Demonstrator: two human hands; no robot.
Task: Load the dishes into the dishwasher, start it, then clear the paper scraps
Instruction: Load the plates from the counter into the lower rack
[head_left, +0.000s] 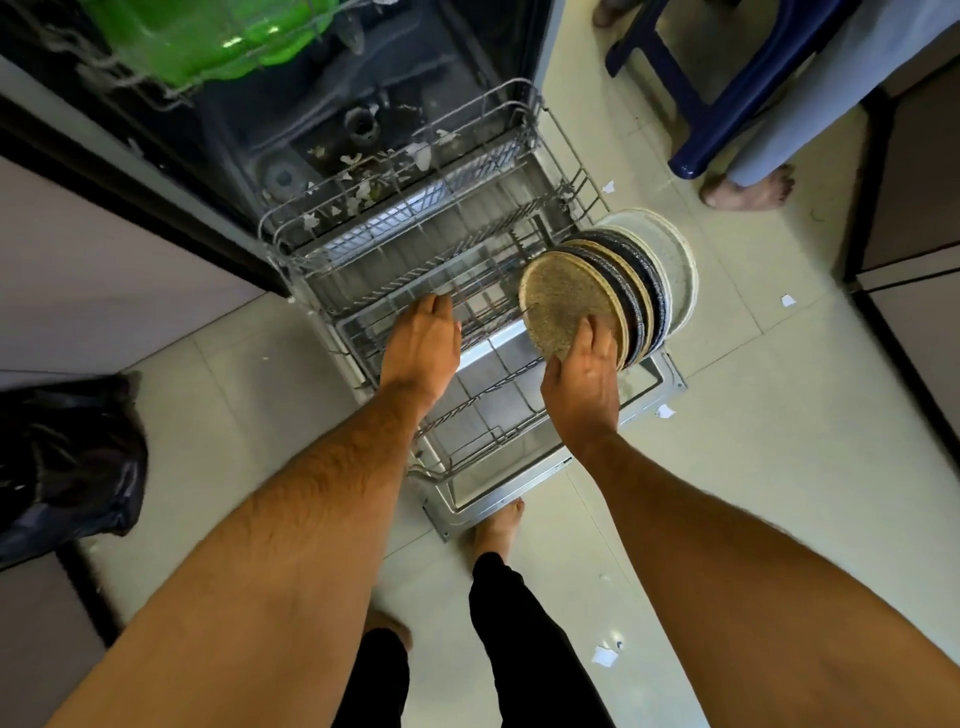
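While your right hand (582, 384) grips the stacked plates (597, 301) and your flat left hand (423, 338) steadies the lower rack (363, 249), slot each plate upright.

Speckled tan plate (563, 304) at the front of the stack, dark blue-black plates (644, 291) behind it, then a pale cream one (675, 260) at the back. Grey wire rack (415, 260) — white paper scraps (604, 656) dot the cream floor tiles (753, 415). Up top, a bright green bowl (208, 41); a black bag (67, 457) sits left — navy stool (691, 104) right.
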